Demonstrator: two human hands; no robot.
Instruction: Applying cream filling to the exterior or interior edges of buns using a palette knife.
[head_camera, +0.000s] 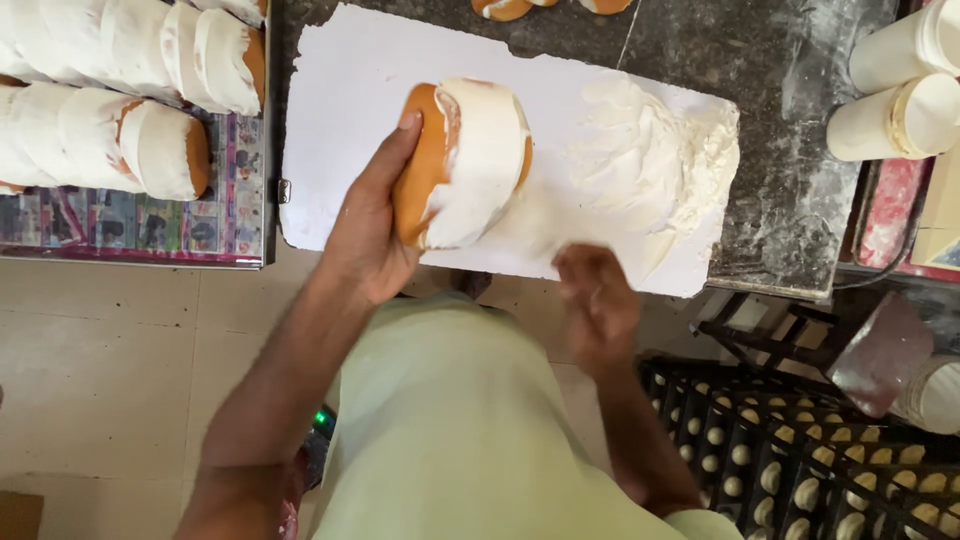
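Head view: the round brown bun (462, 165) is half covered in white cream; the left hand (368, 235) grips its side, and the right hand (597, 300) is blurry, so I cannot tell its grip.

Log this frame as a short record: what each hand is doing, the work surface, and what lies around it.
Left hand: holds a round brown bun, partly coated in white cream
Right hand: blurred, near the board's front edge; grip unclear
Work surface: white board on a dark counter
Cream: white heap on the board's right part
Left side: tray of coated buns
Lower right: black rack
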